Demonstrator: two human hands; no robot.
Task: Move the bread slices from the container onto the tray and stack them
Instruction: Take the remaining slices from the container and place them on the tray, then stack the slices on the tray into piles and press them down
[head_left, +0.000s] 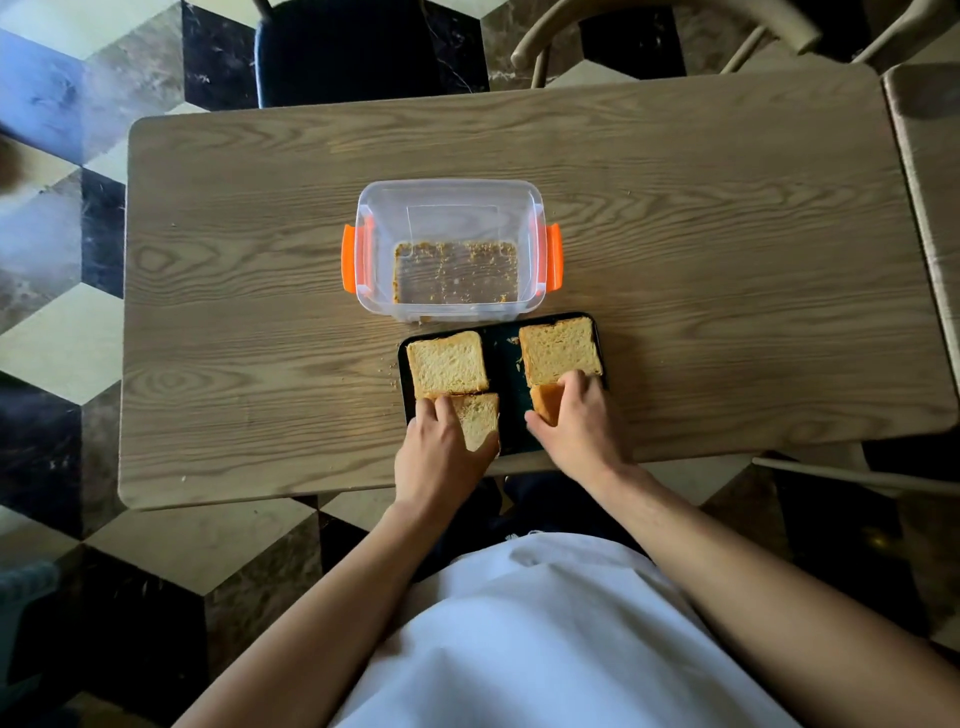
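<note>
A dark tray (505, 364) lies at the table's near edge. On its far left lies one bread slice (447, 362), on its far right another (559, 349). My left hand (441, 457) grips a third slice (480, 415) at the tray's near left. My right hand (576, 426) holds a darker, browner slice (546, 401) at the near right, mostly hidden under my fingers. The clear container (449, 247) with orange clips stands just beyond the tray and holds only crumbs.
The wooden table (727, 286) stretches wide to both sides of the tray. A dark chair (343, 52) and a wooden chair (649, 36) stand at the far side. A second table edge (930, 156) is at the right.
</note>
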